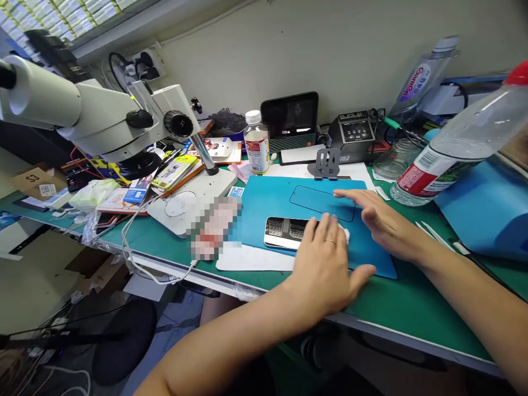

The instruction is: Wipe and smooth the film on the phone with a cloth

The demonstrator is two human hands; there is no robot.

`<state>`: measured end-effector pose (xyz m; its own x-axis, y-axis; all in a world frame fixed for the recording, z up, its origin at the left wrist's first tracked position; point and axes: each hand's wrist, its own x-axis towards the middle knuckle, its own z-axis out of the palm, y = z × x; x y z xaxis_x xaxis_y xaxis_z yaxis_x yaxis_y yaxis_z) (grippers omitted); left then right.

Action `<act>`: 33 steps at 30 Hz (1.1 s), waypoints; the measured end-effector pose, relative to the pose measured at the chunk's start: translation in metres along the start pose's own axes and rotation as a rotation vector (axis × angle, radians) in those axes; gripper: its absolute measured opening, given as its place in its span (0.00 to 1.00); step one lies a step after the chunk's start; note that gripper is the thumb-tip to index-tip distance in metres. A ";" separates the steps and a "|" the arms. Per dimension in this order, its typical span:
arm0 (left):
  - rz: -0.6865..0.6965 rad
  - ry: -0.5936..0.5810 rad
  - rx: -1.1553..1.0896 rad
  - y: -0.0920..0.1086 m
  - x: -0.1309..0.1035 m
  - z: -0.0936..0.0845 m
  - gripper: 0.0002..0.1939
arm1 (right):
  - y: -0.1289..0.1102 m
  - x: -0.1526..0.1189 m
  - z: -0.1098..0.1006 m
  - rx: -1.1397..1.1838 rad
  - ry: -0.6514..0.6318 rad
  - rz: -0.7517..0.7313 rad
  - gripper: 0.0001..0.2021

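Observation:
A phone (280, 232) with a shiny, reflecting face lies on a blue mat (264, 192). My left hand (324, 264) rests over the phone's right part, fingers stretched and side by side, thumb apart. Something small and white (346, 235), perhaps tissue, peeks out at that hand's right edge; its full shape is hidden. Behind the phone lies a thin black-edged outline like a phone's glass panel (307, 201). My right hand (383, 223) is over that panel's right end, fingers extended leftward and thumb apart, holding nothing visible; whether it touches the panel I cannot tell.
A microscope (103, 115) stands on the left, its pale base (223, 184) beside the mat. A blurred-out item (216, 225) with a white cable lies there. Behind are a pill bottle (256, 146), a grey stand (327, 163) and a black device (352, 135). Right: a large bottle (437, 170).

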<state>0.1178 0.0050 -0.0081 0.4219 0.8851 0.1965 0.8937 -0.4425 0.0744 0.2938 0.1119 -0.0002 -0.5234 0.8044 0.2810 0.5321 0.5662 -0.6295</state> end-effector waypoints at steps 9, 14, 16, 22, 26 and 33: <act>0.001 -0.011 0.010 -0.036 -0.065 -0.013 0.33 | 0.003 -0.003 -0.001 0.003 -0.015 -0.011 0.46; -0.194 -0.038 0.139 -0.080 -0.080 -0.022 0.27 | 0.003 -0.004 0.001 -0.012 -0.027 -0.014 0.47; -0.204 -0.043 0.136 -0.081 -0.073 -0.022 0.28 | 0.002 -0.003 0.002 -0.017 -0.026 -0.018 0.47; -0.120 0.007 0.055 -0.028 -0.030 -0.005 0.37 | 0.006 -0.001 0.002 0.007 -0.023 -0.007 0.46; -0.091 0.034 0.050 0.006 -0.003 0.004 0.41 | 0.010 -0.001 0.002 0.011 -0.011 -0.015 0.45; -0.057 0.009 0.000 -0.012 -0.035 -0.004 0.38 | 0.005 -0.003 -0.002 -0.027 -0.093 -0.072 0.40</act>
<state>0.0916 -0.0213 -0.0115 0.3684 0.9077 0.2011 0.9163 -0.3910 0.0861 0.2991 0.1121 -0.0029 -0.6198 0.7422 0.2550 0.5082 0.6272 -0.5903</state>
